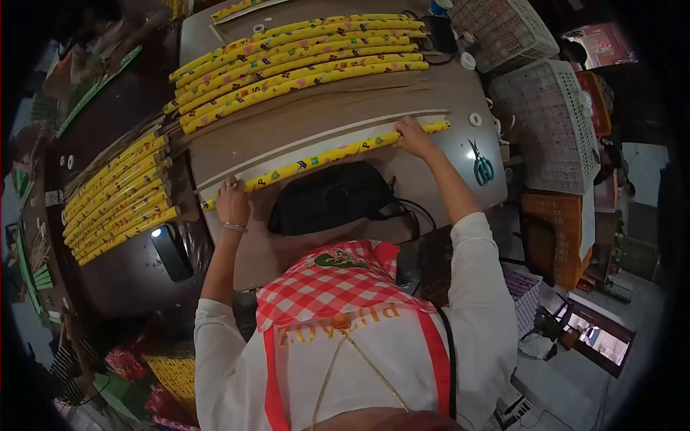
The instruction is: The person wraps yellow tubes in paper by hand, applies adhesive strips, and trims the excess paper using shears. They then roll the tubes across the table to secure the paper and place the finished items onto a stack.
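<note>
A yellow patterned paper roll [316, 162] lies across the table in front of me, over a pale sheet edge with a thin strip behind it. My left hand [231, 201] rests near the roll's left end with its fingers curled over it. Near the right end, my right hand [415, 136] has its fingers bent round the roll. Between my forearms, just on the near side of the roll, sits a black bag [330, 199]. Green-handled scissors [481, 167] lie to the right of my right forearm.
Several yellow rolls [302, 65] lie at the back of the table [251, 258], and more [118, 201] at the left. A phone [171, 253] lies at the left. White baskets [543, 122] stand at the right. Other people work at the far left.
</note>
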`<state>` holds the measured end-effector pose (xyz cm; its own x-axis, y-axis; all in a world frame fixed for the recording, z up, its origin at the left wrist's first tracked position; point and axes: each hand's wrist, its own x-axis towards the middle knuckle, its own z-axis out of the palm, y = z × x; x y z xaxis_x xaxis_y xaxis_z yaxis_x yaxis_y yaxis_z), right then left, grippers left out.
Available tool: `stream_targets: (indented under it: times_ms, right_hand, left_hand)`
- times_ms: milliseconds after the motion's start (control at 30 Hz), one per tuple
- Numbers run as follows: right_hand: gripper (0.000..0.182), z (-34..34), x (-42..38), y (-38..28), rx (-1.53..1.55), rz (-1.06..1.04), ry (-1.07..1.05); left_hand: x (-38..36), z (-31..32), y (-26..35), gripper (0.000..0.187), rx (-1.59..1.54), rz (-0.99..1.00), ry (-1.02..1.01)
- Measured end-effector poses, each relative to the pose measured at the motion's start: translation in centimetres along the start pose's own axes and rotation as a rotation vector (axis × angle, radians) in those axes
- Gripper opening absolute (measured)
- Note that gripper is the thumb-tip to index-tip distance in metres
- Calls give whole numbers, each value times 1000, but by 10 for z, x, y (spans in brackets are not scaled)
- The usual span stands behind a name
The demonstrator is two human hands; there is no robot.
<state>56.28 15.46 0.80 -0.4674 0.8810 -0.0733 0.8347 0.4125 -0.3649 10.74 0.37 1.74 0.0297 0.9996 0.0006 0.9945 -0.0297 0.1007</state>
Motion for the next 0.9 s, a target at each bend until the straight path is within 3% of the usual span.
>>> stream_targets:
  times_ms: [67, 133, 300, 467, 533, 600, 900]
  right_hand:
    - [40, -2, 0, -4, -1, -51, 39]
    - [40, -12, -2, -10, 87, 94, -66]
    - [38, -17, -15, -18, 133, 76, -143]
    - [35, -14, -19, -17, 185, 23, -4]
    - [34, -14, -21, -16, 129, 10, -15]
    - [34, -10, -22, -14, 100, -4, 5]
    - [31, -14, -21, -14, 64, -36, -27]
  left_hand:
    - [0, 0, -2, 28, -1, -39, -41]
    - [-1, 0, -7, 30, -104, -2, -19]
    - [-8, 1, -8, 28, -105, -51, -13]
    - [-7, 4, -9, 23, -159, -26, -25]
    - [-5, -1, -6, 23, -173, -77, -131]
    - [-7, -2, -5, 26, -219, -11, 64]
    - [-10, 1, 2, 28, -122, -88, 66]
